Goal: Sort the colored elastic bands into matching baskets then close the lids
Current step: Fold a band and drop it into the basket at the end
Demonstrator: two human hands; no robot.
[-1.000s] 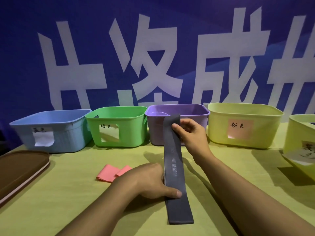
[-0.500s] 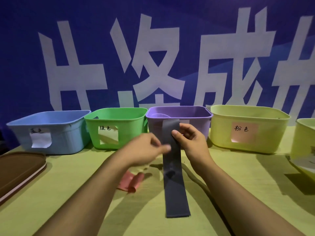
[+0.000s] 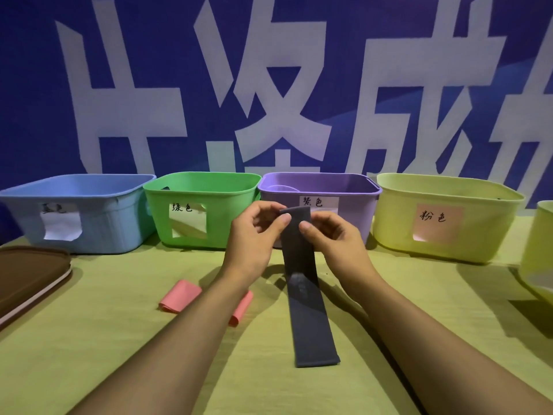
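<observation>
Both hands grip the upper end of the grey band [image 3: 302,283]. The left hand [image 3: 257,235] pinches its left corner between thumb and fingers; the right hand [image 3: 330,238] pinches the right corner the same way. The band hangs from the two pinches and slopes toward the near edge of the table [image 3: 89,339], where its lower end lies flat on the cloth.

Five baskets stand in a row along the far edge: the blue basket [image 3: 113,205], the green basket [image 3: 227,211], the purple basket [image 3: 353,193], the yellow basket [image 3: 478,205] with a pink label, and a second yellow basket [image 3: 538,250] cut off at the right edge. All are uncovered. The held end of the band sits just in front of the purple basket.

The pink band [image 3: 181,301] lies folded on the table left of centre, partly hidden by the left forearm. A brown lid [image 3: 30,274] rests at the left edge.

Step in hand: sorting, with the grey band lifted and not yet placed. The label on the basket at the right edge is out of view, so it may be the grey one; this cannot be confirmed. The next move calls for raising the band clear of the table, carrying it to its matching basket and releasing both pinches over the opening. The pink band and all lids remain to be done.
</observation>
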